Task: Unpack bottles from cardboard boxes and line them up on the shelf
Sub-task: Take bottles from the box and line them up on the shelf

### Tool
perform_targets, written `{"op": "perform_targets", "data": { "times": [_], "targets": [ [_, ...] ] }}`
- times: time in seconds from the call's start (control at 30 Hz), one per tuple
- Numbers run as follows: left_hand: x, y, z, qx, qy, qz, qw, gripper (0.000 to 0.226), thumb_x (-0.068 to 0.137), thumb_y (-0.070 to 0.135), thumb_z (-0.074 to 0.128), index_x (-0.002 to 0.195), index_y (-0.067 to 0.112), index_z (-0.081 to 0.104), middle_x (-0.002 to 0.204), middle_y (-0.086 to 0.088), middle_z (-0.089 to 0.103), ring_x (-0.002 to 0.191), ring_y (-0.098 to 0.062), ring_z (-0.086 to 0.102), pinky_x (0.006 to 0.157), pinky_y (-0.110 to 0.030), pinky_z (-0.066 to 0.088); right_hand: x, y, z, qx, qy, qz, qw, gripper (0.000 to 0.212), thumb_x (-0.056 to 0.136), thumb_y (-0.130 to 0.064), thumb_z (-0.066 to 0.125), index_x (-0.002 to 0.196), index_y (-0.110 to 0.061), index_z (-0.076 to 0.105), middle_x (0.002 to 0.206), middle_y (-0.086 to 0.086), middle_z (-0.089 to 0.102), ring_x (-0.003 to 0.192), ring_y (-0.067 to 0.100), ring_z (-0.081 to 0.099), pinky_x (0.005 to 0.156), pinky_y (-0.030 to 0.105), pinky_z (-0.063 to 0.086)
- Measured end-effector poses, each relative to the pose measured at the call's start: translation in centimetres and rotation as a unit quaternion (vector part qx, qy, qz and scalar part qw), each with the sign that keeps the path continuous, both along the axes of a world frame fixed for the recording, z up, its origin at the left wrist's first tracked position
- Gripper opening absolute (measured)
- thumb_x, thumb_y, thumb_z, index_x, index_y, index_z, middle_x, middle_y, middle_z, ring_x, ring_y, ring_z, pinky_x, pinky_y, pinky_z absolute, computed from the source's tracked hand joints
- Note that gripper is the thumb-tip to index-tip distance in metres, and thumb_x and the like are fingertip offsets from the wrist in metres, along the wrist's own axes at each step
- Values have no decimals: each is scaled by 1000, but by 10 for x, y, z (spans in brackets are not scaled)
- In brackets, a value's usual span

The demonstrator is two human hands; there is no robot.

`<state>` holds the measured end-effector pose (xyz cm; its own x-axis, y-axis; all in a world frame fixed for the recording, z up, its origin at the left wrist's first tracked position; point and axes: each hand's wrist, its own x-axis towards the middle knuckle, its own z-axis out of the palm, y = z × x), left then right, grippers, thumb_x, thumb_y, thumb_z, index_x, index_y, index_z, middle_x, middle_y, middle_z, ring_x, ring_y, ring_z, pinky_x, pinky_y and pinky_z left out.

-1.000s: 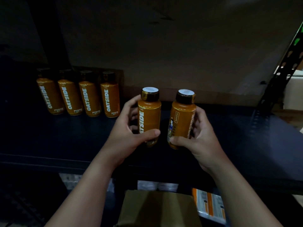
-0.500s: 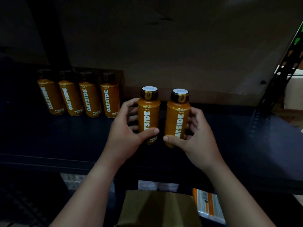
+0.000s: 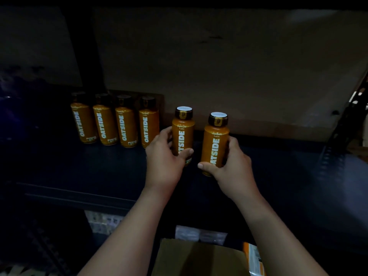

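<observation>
Several orange OATSIDE bottles (image 3: pixel 114 124) with dark caps stand in a row at the back left of a dark shelf (image 3: pixel 79 168). My left hand (image 3: pixel 164 156) grips another orange bottle (image 3: pixel 182 130) just right of that row, upright, label facing me. My right hand (image 3: pixel 229 166) grips a second bottle (image 3: pixel 216 140) beside it, a little nearer to me, also upright with the label forward. Whether either bottle's base touches the shelf is hidden by my hands.
A brown cardboard box (image 3: pixel 199 257) sits below the shelf's front edge, near my forearms. An orange and white pack (image 3: pixel 253 257) lies to its right. A perforated shelf upright (image 3: pixel 346 120) stands at the right. The beige wall is behind the bottles.
Both hands have carried their bottles left and back toward the row. The right bottle has been turned so its label faces me.
</observation>
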<state>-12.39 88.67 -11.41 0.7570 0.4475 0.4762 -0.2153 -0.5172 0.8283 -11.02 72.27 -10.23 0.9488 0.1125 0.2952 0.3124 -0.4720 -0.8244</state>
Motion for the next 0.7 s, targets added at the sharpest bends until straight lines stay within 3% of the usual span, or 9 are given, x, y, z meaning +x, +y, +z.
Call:
{"op": "perform_targets", "data": {
  "times": [0.13, 0.27, 0.53, 0.7],
  "targets": [
    [20, 8, 6, 83, 27, 58, 994, 79, 83, 28, 84, 152, 21, 44, 143, -1, 55, 131, -17, 54, 104, -33, 50, 19, 22, 8, -3, 23, -5, 1000, 88, 77, -21, 88, 148, -25, 35, 145, 1, 47, 135, 21, 47, 108, 41, 43],
    [35, 12, 12, 113, 56, 87, 988, 77, 87, 28, 80, 153, 17, 41, 143, -5, 52, 133, -20, 51, 94, -23, 37, 35, 39, 7, 0, 21, -6, 1000, 88, 80, -17, 85, 150, -21, 31, 146, 3, 45, 136, 22, 44, 109, 38, 40],
    [46, 25, 6, 130, 53, 110, 984, 71, 88, 32, 79, 148, 14, 47, 139, -5, 58, 128, -18, 56, 101, -28, 46, 60, 68, 0, 10, 8, -35, 999, 86, 83, -18, 82, 150, -20, 28, 146, 6, 44, 135, 25, 46, 109, 43, 45],
    [44, 25, 5, 142, 46, 135, 979, 62, 87, 36, 79, 141, 16, 55, 127, -5, 62, 116, -17, 61, 93, -29, 52, 61, 69, -8, 22, -11, -39, 999, 85, 85, -23, 81, 152, -20, 28, 145, 4, 45, 132, 21, 48, 103, 37, 45]
  ]
}}
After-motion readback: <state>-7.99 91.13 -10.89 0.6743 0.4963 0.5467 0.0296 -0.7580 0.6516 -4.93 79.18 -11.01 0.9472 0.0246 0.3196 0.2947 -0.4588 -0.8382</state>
